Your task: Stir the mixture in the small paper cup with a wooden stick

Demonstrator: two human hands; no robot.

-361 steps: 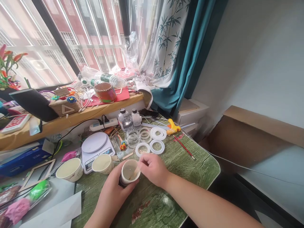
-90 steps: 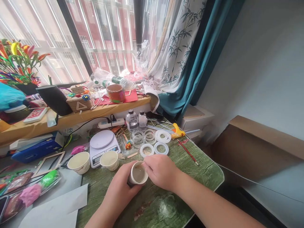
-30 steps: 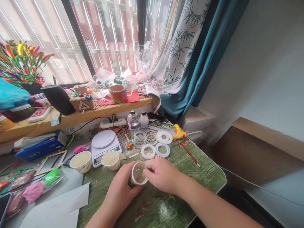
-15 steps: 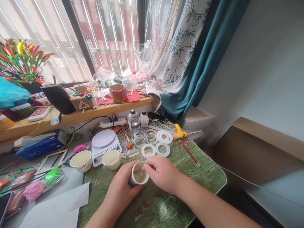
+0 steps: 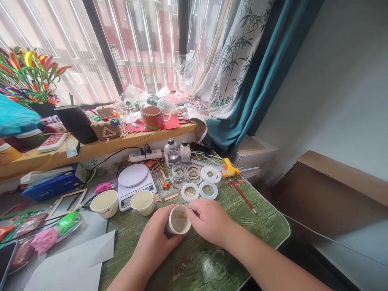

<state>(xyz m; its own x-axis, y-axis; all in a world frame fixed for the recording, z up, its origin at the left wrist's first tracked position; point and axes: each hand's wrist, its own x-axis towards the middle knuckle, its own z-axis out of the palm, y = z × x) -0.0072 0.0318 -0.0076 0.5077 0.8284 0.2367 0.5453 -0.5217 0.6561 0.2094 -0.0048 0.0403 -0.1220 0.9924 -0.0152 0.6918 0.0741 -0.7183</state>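
Note:
My left hand point(image 5: 157, 232) is wrapped round a white paper cup point(image 5: 180, 220), which tilts slightly toward me. Pale, cloudy liquid shows inside. At the cup's right rim, my right hand point(image 5: 209, 220) is closed in a pinch with its fingertips over the opening. A faint tan sliver shows in the cup below those fingers, too small to name. Two more paper cups stand to the left, one near point(image 5: 142, 203) and one farther point(image 5: 104, 204). Behind my hands lie white silicone ring moulds point(image 5: 190, 192) and stacked clear rings point(image 5: 178, 176).
A white kitchen scale point(image 5: 135, 186) stands behind the cups. Two clear bottles point(image 5: 171, 152), a yellow glue gun point(image 5: 229, 168) and a red pencil point(image 5: 242, 196) lie toward the back and right. White paper point(image 5: 69, 264) covers the left front. An open cardboard box point(image 5: 333, 194) is off the table's right.
The tan sliver and my right fingertips have shifted slightly in the cup. The liquid's surface looks different, with fewer bright glints. The left hand keeps its hold; the view has shifted a little.

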